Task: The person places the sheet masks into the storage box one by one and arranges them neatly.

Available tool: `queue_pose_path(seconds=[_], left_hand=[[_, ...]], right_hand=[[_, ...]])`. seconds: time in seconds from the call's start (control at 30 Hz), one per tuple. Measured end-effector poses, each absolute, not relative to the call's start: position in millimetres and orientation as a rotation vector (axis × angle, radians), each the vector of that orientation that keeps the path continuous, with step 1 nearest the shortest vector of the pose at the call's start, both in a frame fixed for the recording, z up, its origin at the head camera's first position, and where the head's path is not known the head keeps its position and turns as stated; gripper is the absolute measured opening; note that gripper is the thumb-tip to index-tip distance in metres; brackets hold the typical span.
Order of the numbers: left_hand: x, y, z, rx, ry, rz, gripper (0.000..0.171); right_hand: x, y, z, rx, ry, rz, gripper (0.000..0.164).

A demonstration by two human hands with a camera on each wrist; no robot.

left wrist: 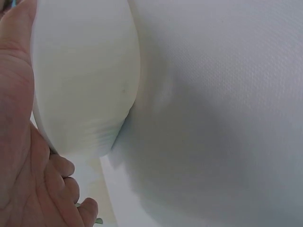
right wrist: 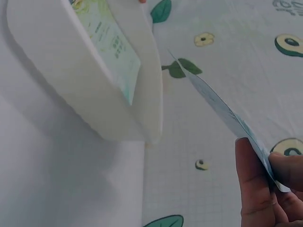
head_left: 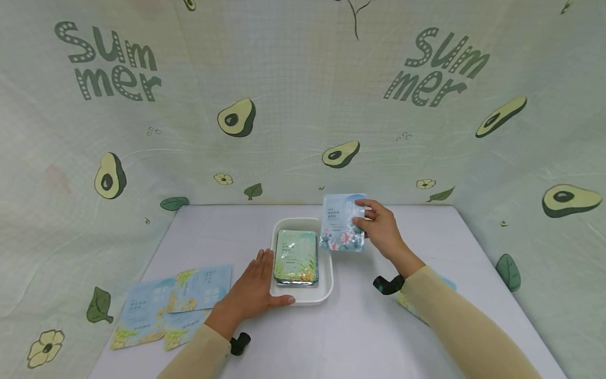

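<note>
My right hand (head_left: pixel 382 227) pinches a blue sachet (head_left: pixel 342 221) with pink flowers by its right edge, thumb on the front and fingers behind. It is held up beside the right rim of a white plastic tub (head_left: pixel 325 284); the right wrist view shows the sachet (right wrist: pixel 222 106) edge-on, apart from the tub. Inside the tub lies a green sachet (head_left: pixel 295 255) on top of others whose silvery edges show below it. My left hand (head_left: pixel 253 287) rests against the tub's left side with fingers straight and thumb spread along the near rim; the left wrist view shows it against the wall (left wrist: pixel 87 75).
Several larger blue packets (head_left: pixel 147 310) with yellow-green prints lie overlapping at the left of the white table. Another packet (head_left: pixel 409 305) is partly hidden under my right forearm. A patterned cloth (head_left: pixel 293 105) hangs behind and along both sides of the table.
</note>
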State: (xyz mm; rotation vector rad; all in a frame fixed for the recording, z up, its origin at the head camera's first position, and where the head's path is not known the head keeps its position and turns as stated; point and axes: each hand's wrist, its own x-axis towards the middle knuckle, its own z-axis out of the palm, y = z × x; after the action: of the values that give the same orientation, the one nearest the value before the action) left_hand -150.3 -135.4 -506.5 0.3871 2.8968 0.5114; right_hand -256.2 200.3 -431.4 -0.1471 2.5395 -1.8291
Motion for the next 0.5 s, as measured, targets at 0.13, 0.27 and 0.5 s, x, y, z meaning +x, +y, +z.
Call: queue_pose_path(seconds=[0.13, 0.27, 0.5], left_hand=[[-150, -135, -506, 0.389, 2.901, 0.509, 0.132], [-150, -135, -505, 0.392, 2.900, 0.496, 0.132], [-151, -136, -504, 0.408, 2.892, 0.482, 0.132]], right_hand=[[-255, 185, -430, -0.164, 2.472, -1.875, 0.049], [-253, 168, -434, -0.170, 2.410, -1.896, 0.049], [-250, 141, -449, -0.161, 2.350, -1.905, 0.047]])
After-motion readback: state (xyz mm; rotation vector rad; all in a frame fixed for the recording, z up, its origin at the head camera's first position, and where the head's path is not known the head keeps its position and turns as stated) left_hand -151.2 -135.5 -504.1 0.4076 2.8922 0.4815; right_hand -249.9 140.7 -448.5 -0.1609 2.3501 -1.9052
